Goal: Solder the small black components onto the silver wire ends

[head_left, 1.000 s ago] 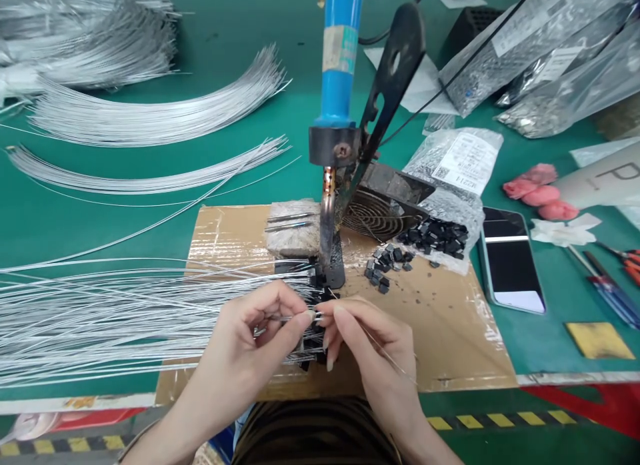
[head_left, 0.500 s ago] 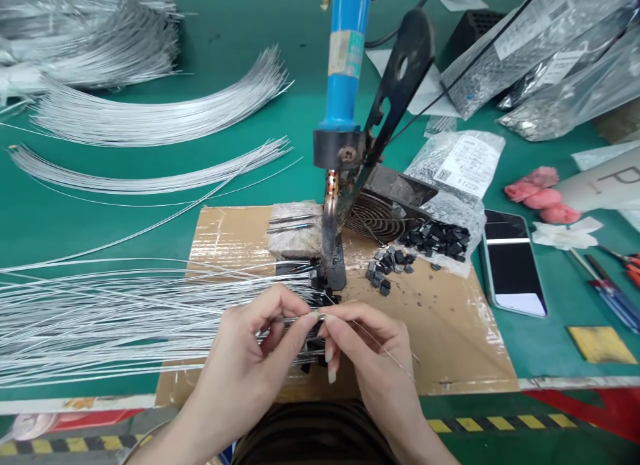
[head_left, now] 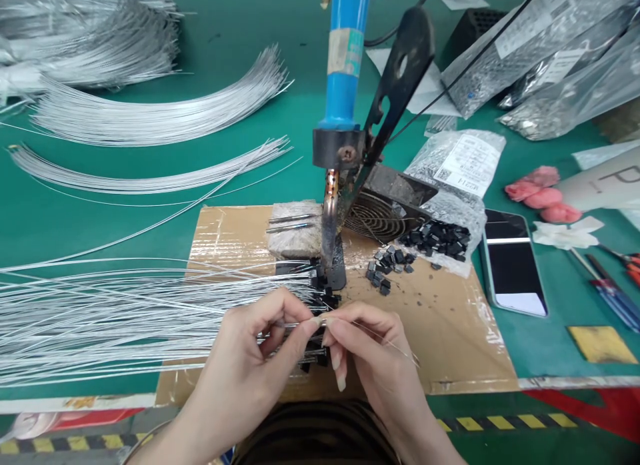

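My left hand is closed, its thumb and index finger pinching a thin wire. Fingertip to fingertip with it, my right hand pinches the same spot, and fine wire strands stick out past its fingers to the right. The exact join between the fingertips is hidden. Beneath and behind both hands lies a spread of grey-white wires, with small black blocks at their right ends. A blue-handled soldering iron is clamped tip down just beyond my fingers.
Loose black blocks lie on the cardboard, near a bag and a small fan. To the right are a phone, a yellow sponge and tweezers. Wire bundles occupy the back left.
Both hands have shifted slightly down, still pinched together. The right hand has turned a little, and the strands beyond it lie closer to its fingers.
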